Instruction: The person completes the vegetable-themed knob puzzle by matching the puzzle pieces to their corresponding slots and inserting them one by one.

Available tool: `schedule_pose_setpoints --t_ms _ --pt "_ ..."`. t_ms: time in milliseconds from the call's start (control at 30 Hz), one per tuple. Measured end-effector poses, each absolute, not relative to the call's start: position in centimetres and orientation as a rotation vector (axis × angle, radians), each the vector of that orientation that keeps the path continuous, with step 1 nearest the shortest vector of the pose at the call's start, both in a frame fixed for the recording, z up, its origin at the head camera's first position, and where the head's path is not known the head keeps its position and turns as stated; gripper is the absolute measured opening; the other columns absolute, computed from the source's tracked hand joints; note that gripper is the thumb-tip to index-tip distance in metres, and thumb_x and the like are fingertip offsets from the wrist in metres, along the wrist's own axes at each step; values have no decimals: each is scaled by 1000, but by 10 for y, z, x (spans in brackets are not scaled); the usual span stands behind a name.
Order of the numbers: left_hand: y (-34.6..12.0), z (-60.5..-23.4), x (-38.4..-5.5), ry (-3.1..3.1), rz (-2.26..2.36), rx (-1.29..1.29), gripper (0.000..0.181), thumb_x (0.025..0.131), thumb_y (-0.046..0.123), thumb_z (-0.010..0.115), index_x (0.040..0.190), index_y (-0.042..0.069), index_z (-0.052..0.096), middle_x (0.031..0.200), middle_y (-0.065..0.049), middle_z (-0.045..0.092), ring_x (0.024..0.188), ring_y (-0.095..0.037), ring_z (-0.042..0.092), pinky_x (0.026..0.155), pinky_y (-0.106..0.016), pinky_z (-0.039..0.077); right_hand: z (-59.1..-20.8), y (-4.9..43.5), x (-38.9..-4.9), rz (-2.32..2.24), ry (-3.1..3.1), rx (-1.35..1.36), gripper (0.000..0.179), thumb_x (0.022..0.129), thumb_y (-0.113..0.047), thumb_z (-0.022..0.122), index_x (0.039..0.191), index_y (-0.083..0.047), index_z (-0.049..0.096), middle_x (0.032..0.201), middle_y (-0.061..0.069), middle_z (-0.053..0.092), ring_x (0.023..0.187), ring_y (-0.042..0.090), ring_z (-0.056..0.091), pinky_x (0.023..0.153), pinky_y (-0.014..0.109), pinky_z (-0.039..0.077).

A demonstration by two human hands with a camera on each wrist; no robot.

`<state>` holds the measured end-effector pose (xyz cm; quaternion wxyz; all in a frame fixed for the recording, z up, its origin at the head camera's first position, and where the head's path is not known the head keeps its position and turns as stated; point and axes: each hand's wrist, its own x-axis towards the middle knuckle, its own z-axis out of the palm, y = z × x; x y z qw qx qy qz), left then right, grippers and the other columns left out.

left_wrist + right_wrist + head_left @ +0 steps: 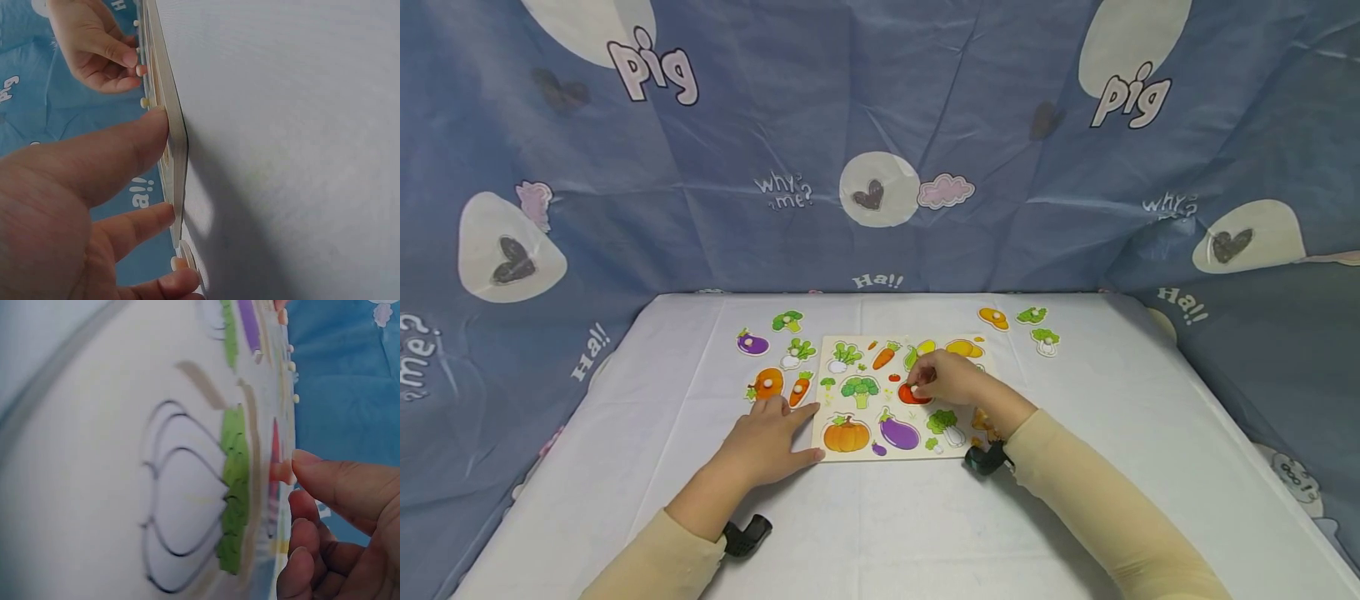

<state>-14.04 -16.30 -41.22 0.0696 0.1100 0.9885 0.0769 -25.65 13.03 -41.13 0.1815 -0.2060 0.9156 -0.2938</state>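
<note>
Red tomato piece [910, 399] lay on puzzle board [874, 421], just right of centre; right hand [953, 379] had its grip pinched on the knob [915, 389]. Progress judged slight: at least eight pieces, eggplant piece [756, 347] included, lay off-board on counter [1112, 375]. Left hand [767, 443]: grip spread, touching board edge. Seating unclear; right forearm [1011, 407] hid board's right side.

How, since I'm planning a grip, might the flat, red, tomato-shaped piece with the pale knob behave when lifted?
The flat, red, tomato-shaped piece is probably light, as it looks thin edge-on in the right wrist view. It seems stiff, showing no visible bend. Gripped only by its small, pale, round knob, it might tilt.
</note>
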Motion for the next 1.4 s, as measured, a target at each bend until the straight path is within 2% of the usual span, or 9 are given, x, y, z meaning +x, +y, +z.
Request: schedule_pose_setpoints --t_ms 500,967,1400 --pt "-163 -414 -142 2979 225 329 75 81 52 77 144 19 56 107 -14 50 96 -28 45 81 -48 47 -392 144 -249 -862 2590 -616 12 90 -13 75 101 -13 71 86 2 61 72 18 52 64 31 43" --pt "-163 -415 -142 2983 223 331 75 81 52 77 144 19 56 106 -13 50 95 -27 44 80 -47 46 -382 165 -250 -912 2555 -619 22 92 -11 73 112 -4 69 91 5 62 74 19 56 67 31 50" --pt "-163 -415 -142 2975 232 330 74 81 52 77 145 19 56 107 -13 50 96 -27 44 82 -48 46 -375 184 -245 -955 2596 -566 22 92 -12 73 113 -5 70 90 5 60 74 20 54 66 33 47"
